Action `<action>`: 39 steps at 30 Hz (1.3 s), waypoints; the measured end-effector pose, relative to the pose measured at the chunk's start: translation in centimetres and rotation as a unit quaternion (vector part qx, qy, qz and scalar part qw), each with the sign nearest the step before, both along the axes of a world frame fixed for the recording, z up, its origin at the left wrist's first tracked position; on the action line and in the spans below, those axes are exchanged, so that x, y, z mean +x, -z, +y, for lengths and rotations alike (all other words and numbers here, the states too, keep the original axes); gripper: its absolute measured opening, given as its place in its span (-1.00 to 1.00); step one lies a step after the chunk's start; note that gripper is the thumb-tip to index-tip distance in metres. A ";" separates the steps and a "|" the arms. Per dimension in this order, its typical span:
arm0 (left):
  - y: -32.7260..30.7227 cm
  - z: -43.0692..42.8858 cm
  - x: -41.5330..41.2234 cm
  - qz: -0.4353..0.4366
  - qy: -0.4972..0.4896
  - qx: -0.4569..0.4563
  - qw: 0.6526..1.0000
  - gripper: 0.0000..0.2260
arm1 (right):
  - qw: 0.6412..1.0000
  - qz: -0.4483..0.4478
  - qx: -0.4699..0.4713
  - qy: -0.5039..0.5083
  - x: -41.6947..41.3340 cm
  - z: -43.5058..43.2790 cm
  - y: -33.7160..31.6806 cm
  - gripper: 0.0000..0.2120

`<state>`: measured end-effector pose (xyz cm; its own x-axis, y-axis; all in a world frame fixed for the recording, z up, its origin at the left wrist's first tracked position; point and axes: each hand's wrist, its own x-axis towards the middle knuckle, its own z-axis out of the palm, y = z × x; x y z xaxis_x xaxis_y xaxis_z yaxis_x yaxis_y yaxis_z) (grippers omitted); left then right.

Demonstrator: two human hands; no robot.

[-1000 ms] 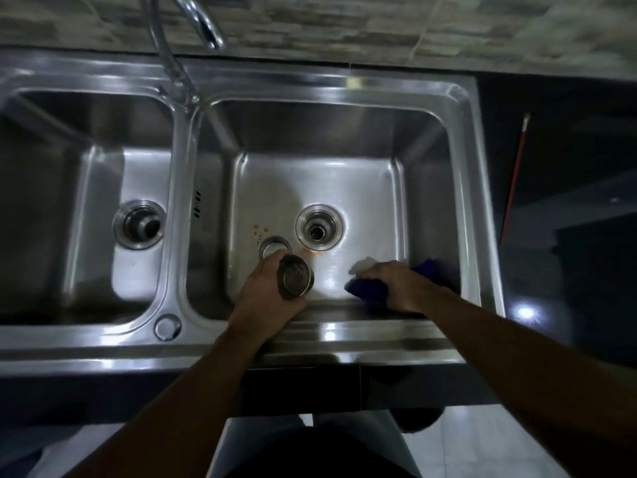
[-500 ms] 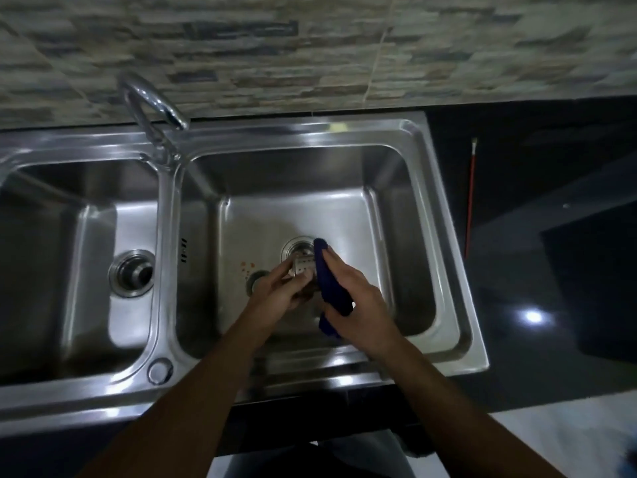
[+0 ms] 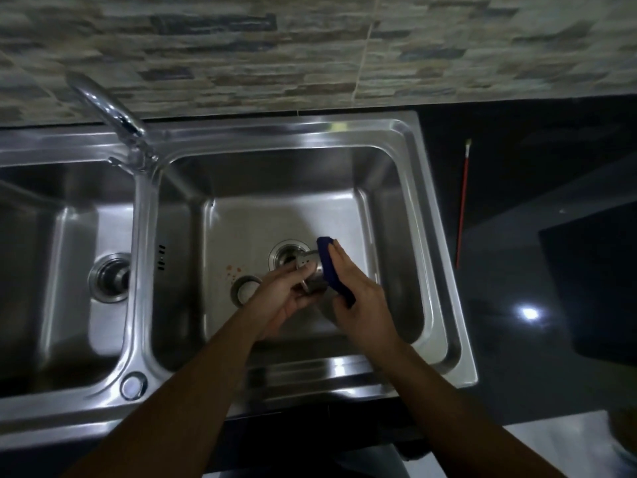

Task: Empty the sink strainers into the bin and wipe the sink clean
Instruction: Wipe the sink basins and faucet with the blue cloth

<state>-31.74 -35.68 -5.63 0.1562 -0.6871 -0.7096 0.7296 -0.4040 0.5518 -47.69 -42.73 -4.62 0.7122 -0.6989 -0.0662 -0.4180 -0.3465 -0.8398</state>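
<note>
Steel perforated strainer (image 3: pixel 311 272) in left hand (image 3: pixel 281 298), blue cloth (image 3: pixel 331 267) in right hand (image 3: pixel 362 301), pressed tgthr

I see both hands over the right basin (image 3: pixel 396 215) of a steel double sink. L hand (image 3: pixel 282 298) grips a metal strainer (image 3: pixel 310 270); R hand (image 3: pixel 358 298) presses a blue cloth (image 3: pixel 331 267) against its side. Drain (image 3: pixel 284 258) open just behind. Second ring (image 3: pixel 245 289) lies on basin floor beside orange specks (image 3: pixel 231 270). Tap (image 3: pixel 110 112) at rear divider. Red stick (image 3: pixel 462 205) on dark counter, right.

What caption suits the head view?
Left hand holds a strainer over the right basin; right hand wipes it with blue cloth.
</note>
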 end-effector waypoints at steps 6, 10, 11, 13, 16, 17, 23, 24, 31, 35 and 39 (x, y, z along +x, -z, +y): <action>2.1 -2.0 1.3 -0.036 -0.012 -0.001 0.999 -0.68 | 0.997 0.032 0.075 0.005 -0.3 -1.2 1.1 -0.17; 3.8 -4.7 2.7 -0.181 0.068 0.049 0.980 -0.45 | 0.989 0.042 0.131 0.051 -2.3 -1.2 2.4 -0.32; 4.2 -5.7 2.9 -0.240 0.095 0.066 0.964 -0.41 | 0.987 0.050 0.140 0.061 -2.7 -1.1 2.8 -0.31; 5.2 -7.6 3.3 -0.335 0.128 0.075 0.931 -0.40 | 0.990 0.056 0.107 0.066 -3.5 -0.7 3.1 -0.35; 7.2 -9.9 3.3 -0.435 0.177 0.063 0.881 -0.43 | 0.994 0.055 0.069 0.064 -4.0 -0.4 3.4 -0.43; 7.9 -10.4 3.3 -0.462 0.195 0.058 0.863 -0.40 | 0.994 0.067 0.068 0.061 -4.1 -0.3 3.6 -0.42; 10.7 -12.6 2.6 -0.521 0.225 0.040 0.823 -0.25 | 0.980 0.192 0.041 0.023 -3.6 0.6 4.7 -0.34; 10.9 -12.9 2.5 -0.525 0.227 0.040 0.819 -0.22 | 0.978 0.203 0.035 0.022 -3.6 0.6 4.8 -0.34; 12.4 -14.0 2.2 -0.536 0.225 0.043 0.813 -0.12 | 0.975 0.222 0.031 0.015 -3.5 0.5 4.9 -0.35; 12.1 -13.9 2.1 -0.495 0.197 0.048 0.845 -0.11 | 0.970 0.239 0.036 0.018 -3.5 0.5 5.0 -0.35; 12.0 -10.0 3.2 -0.497 0.166 0.104 0.845 -0.50 | 0.971 0.235 0.042 0.025 -3.5 0.4 4.8 -0.37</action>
<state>-28.57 -45.68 -17.61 0.5698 -0.6863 -0.4520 -0.2252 -0.6593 0.7173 -51.15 -42.30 -9.42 0.5548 -0.7094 -0.4347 -0.7767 -0.2544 -0.5762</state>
